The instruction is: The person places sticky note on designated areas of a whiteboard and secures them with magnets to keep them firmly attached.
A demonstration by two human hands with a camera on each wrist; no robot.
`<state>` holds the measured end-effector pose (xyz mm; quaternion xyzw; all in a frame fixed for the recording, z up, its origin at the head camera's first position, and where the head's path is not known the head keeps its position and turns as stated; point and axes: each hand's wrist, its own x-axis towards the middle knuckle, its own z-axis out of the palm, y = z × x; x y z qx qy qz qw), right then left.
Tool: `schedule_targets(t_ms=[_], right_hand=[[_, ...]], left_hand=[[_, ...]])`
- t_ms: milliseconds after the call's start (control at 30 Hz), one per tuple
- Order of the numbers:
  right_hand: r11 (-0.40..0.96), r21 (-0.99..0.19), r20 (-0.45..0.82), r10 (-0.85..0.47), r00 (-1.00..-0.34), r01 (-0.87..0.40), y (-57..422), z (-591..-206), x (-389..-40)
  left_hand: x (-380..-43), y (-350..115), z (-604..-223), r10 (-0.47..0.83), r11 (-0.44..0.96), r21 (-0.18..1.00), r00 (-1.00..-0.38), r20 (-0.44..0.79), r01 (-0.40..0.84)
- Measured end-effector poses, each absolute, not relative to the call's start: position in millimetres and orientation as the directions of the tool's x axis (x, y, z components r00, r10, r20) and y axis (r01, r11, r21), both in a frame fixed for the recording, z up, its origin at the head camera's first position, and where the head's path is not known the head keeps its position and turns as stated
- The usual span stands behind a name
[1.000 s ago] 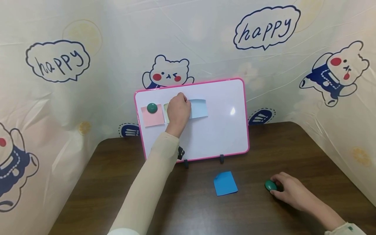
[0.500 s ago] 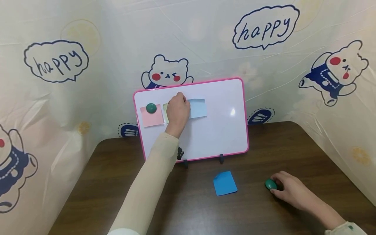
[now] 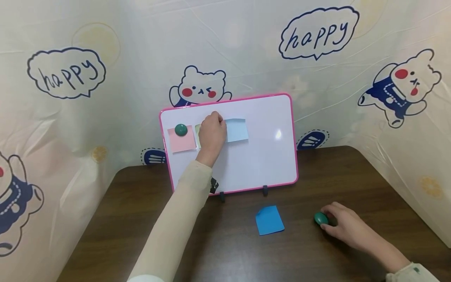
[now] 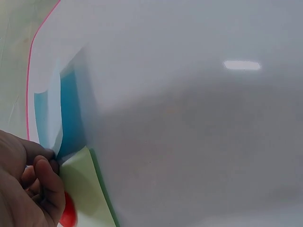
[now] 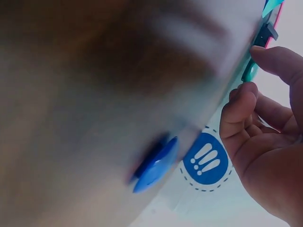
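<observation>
My left hand (image 3: 212, 135) is up at the whiteboard (image 3: 264, 164), pinching the edge of a light blue sticky note (image 3: 237, 130). In the left wrist view that note stands bent away from the board near the fingertips. Beside it a green sticky note (image 4: 87, 189) bears a red magnet (image 4: 68, 210), partly covered by the hand. A pink sticky note (image 3: 182, 144) hangs at the board's left under a green magnet (image 3: 181, 130). Low over the table's right side, my right hand (image 3: 347, 225) pinches another green magnet (image 3: 321, 218) between thumb and fingers.
A darker blue sticky note (image 3: 269, 220) lies on the brown table (image 3: 239, 254) in front of the board. Black feet (image 3: 265, 190) support the pink-framed board. In the right wrist view, a blue magnet (image 5: 157, 165) is on the table. Printed curtain (image 3: 253, 51) surrounds the table.
My right hand has shifted slightly left and away from me with the green magnet. The left hand has moved a touch left, still at the light blue note.
</observation>
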<state>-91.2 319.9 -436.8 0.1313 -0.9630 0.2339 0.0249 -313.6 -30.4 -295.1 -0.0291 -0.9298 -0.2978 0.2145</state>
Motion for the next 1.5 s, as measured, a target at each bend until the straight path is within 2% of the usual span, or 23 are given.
schedule_targets(t_ms=[367, 633, 1100, 1500], right_hand=[[0.828, -0.465, 0.201, -0.248, -0.948, -0.315, 308, -424, -101], [0.814, -0.516, 0.157, -0.219, -0.963, -0.268, 297, -404, -111], [0.783, -0.561, 0.178, -0.204, -0.963, -0.269, 282, -374, -131], [0.767, -0.532, 0.270, -0.247, -0.931, -0.358, 269, -361, -148]], left_hand=[[-316, -32, -298, -0.071, 0.820, 0.541, -0.906, 0.418, 0.185], [-315, -33, -296, -0.068, 0.818, 0.543, -0.906, 0.417, 0.188], [-315, -34, -297, -0.068, 0.816, 0.546, -0.905, 0.419, 0.192], [-315, -35, -297, -0.064, 0.819, 0.541, -0.908, 0.415, 0.190]])
